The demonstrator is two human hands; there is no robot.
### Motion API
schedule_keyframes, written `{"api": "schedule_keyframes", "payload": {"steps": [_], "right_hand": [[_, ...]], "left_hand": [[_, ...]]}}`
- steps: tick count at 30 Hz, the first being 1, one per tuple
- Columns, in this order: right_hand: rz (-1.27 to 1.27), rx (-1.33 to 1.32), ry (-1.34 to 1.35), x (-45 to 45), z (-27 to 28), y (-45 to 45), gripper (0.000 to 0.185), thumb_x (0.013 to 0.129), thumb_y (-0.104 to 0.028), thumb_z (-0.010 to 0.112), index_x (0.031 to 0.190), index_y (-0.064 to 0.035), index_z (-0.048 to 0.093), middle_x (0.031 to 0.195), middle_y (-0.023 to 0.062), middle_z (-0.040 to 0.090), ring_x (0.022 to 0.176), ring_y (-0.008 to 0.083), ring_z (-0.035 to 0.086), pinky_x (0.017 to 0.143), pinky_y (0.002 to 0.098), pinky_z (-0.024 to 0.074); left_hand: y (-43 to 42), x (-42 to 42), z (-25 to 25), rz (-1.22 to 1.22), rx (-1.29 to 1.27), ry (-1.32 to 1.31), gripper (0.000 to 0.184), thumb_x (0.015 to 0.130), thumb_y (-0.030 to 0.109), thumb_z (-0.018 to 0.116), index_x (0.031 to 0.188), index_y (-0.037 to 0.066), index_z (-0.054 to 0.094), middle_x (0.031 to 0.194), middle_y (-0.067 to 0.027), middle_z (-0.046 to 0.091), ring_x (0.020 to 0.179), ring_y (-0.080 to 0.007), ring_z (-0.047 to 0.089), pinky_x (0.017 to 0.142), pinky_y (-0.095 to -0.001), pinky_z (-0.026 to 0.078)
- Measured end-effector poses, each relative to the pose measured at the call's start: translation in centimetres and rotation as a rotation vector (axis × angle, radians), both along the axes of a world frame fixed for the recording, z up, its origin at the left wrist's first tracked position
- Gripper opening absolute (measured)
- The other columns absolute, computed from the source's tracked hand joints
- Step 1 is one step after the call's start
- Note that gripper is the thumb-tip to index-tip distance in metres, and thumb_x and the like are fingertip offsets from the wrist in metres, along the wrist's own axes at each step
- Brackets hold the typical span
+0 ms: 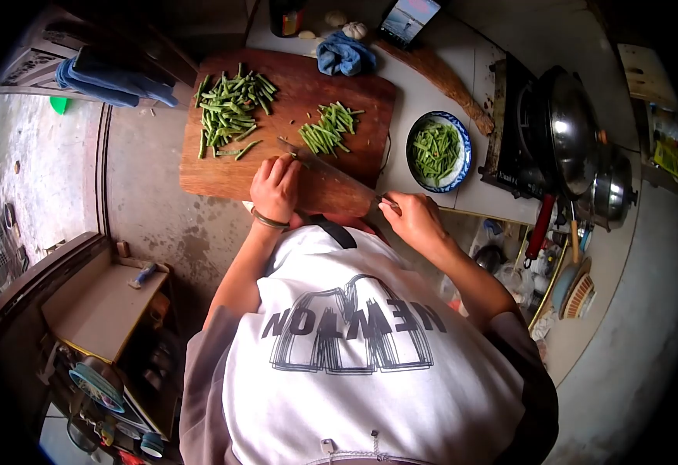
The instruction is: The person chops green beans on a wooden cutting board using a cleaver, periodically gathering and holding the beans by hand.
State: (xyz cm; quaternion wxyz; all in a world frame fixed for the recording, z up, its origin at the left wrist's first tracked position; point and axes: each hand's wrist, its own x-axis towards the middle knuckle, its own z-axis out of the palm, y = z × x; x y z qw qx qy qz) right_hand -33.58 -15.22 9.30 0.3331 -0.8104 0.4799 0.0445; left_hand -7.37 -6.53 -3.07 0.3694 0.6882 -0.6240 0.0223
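Green beans (327,130), probably mid-slice: right hand (418,222) clamped on knife (330,170), left hand (275,188) near its tip, fingers bunched, can't tell what's gripped; next cut needs them tucked.

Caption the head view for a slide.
Right hand on the knife, left hand near its tip, cut green beans on the wooden board.

1. Cutting board (296,81): on the worktop (406,97).
2. On the board's left: one bean heap (230,105); right of its middle: another heap (329,130).
3. Across its near part: knife (335,172).
4. Right of the board: bowl (468,159) holding beans (435,151); farther right: stove (507,147).
5. At its far edge: cloth (344,54).
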Motion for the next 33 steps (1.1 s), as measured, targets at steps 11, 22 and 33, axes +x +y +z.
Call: {"api": "schedule_keyframes", "payload": {"steps": [11, 22, 33], "right_hand": [[-0.025, -0.105, -0.05, 1.5, -3.3, 0.5, 0.02, 0.094, -0.022, 0.069, 0.088, -0.0028, 0.068, 0.076, 0.0233, 0.069, 0.074, 0.047, 0.068, 0.065, 0.0534, 0.0536], [0.017, -0.012, -0.009, -0.1, -0.3, -0.8, 0.025, 0.094, -0.023, 0.071, 0.085, -0.0002, 0.068, 0.073, 0.0237, 0.067, 0.072, 0.0465, 0.066, 0.065, 0.0527, 0.0522], [-0.008, -0.068, -0.001, 1.7, -2.4, 1.5, 0.022, 0.095, -0.022, 0.069, 0.09, -0.0011, 0.067, 0.08, 0.0253, 0.069, 0.076, 0.0485, 0.067, 0.067, 0.0556, 0.0524]], "left_hand": [[0.0, 0.1, -0.1, 0.009, -0.008, 0.03, 0.028, 0.075, 0.0, 0.069, 0.101, 0.008, 0.076, 0.107, -0.0043, 0.071, 0.097, -0.0266, 0.067, 0.078, -0.0374, 0.058], [0.0, 0.2, 0.2, 0.008, -0.002, 0.034, 0.028, 0.076, -0.002, 0.071, 0.103, 0.007, 0.075, 0.106, -0.0041, 0.071, 0.097, -0.0264, 0.067, 0.079, -0.037, 0.057], [0.0, 0.2, -0.2, 0.007, 0.006, 0.032, 0.025, 0.077, -0.001, 0.072, 0.101, 0.008, 0.074, 0.104, -0.0063, 0.069, 0.095, -0.0281, 0.066, 0.078, -0.0386, 0.056]]}}
